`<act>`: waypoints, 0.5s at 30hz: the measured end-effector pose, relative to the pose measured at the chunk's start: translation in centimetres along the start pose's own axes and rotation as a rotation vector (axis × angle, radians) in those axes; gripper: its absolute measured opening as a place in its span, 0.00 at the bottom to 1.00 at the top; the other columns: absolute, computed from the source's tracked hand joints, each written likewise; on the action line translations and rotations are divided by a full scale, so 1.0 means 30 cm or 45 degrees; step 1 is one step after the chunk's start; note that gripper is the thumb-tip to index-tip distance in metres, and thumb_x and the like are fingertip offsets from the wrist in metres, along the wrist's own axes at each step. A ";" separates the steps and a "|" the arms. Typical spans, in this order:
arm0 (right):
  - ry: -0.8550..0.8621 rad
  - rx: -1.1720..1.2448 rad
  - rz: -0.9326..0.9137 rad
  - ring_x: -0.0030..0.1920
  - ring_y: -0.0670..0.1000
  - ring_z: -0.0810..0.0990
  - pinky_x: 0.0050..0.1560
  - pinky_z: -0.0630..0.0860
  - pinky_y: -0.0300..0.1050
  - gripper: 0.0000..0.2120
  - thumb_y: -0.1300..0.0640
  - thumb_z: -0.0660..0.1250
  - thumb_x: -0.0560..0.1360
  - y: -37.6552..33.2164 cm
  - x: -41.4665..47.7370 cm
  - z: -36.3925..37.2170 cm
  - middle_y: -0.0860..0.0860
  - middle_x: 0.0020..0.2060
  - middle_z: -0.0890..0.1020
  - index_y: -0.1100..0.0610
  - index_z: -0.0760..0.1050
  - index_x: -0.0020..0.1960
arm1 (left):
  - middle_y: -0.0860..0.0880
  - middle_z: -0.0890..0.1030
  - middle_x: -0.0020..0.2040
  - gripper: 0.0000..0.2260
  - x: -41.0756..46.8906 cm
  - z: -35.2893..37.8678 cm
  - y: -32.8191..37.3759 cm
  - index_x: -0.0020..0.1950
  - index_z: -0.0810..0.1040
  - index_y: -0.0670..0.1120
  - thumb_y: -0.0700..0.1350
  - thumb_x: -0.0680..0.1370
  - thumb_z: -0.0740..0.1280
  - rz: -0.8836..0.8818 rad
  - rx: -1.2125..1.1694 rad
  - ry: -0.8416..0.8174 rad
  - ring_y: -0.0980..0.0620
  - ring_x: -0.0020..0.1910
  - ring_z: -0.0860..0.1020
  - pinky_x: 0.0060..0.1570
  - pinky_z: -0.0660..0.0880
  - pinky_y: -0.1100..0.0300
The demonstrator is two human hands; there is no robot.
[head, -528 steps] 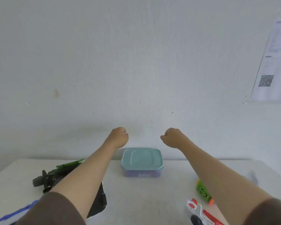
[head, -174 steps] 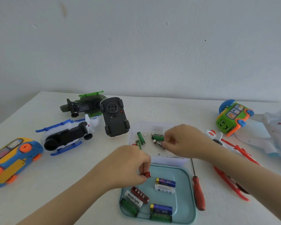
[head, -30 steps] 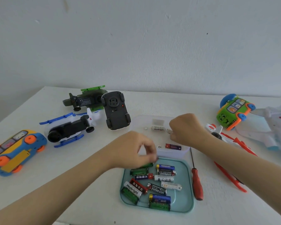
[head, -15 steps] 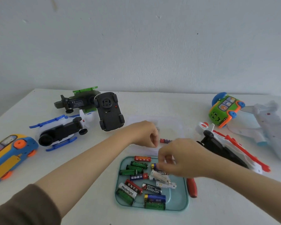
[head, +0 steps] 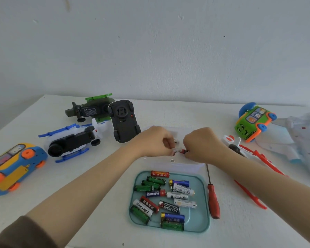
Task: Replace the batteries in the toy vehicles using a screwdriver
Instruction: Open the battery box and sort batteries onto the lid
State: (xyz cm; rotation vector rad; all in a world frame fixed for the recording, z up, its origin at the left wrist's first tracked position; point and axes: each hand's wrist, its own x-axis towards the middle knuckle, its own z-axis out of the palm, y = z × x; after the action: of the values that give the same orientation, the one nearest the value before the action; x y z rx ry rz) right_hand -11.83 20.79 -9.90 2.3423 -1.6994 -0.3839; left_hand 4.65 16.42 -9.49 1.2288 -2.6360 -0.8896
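The left hand [head: 153,143] and right hand [head: 202,144] meet fingertip to fingertip over a clear box [head: 186,165]. Both have their fingers curled tight, and between them they pinch a small battery [head: 180,151], pale with a red end; which hand bears more of it is too small to tell. Another pale cell seems to lie in the box behind it. Just in front of the box a teal lid [head: 207,208] lies open side up on the tabletop [head: 100,203], holding a loose heap of batteries [head: 168,196]. By this showing the work is at its start: cells are being sorted and no toy looks opened. The red-handled screwdriver [head: 214,203] lies untouched beside the lid. The black car [head: 123,120] and the blue-and-white helicopter [head: 73,140] lie belly-up on the left, near a green helicopter [head: 89,110] and a blue bus [head: 13,169]. A green bus [head: 252,122] and a red-and-white plane [head: 247,158] wait on the right, so every battery cover is yet to be unscrewed.
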 end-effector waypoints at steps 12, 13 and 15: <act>0.089 0.779 -0.117 0.32 0.39 0.70 0.34 0.63 0.36 0.09 0.40 0.66 0.72 0.006 -0.111 -0.121 0.42 0.31 0.73 0.44 0.74 0.41 | 0.60 0.82 0.45 0.08 -0.238 0.015 0.012 0.49 0.82 0.54 0.53 0.72 0.73 -0.004 0.258 -0.198 0.63 0.43 0.77 0.44 0.72 0.66; 0.062 0.729 -0.192 0.33 0.39 0.69 0.35 0.63 0.35 0.09 0.39 0.65 0.73 -0.011 -0.130 -0.118 0.42 0.32 0.72 0.44 0.75 0.44 | 0.62 0.81 0.41 0.06 -0.235 0.007 0.016 0.48 0.82 0.54 0.53 0.73 0.73 -0.001 0.151 -0.157 0.65 0.37 0.76 0.38 0.70 0.69; 0.013 0.573 -0.299 0.34 0.39 0.67 0.36 0.62 0.34 0.12 0.40 0.61 0.76 -0.060 -0.162 -0.094 0.41 0.33 0.69 0.46 0.75 0.50 | 0.66 0.79 0.34 0.03 -0.213 -0.014 0.023 0.46 0.82 0.53 0.51 0.76 0.71 0.023 -0.031 -0.008 0.62 0.26 0.70 0.29 0.64 0.71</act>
State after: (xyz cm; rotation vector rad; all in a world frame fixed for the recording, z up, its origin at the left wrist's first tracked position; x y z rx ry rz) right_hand -10.72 26.03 -7.45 2.8680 -1.6452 -0.0220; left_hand 8.60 21.24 -7.81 1.1962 -2.6286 -0.9210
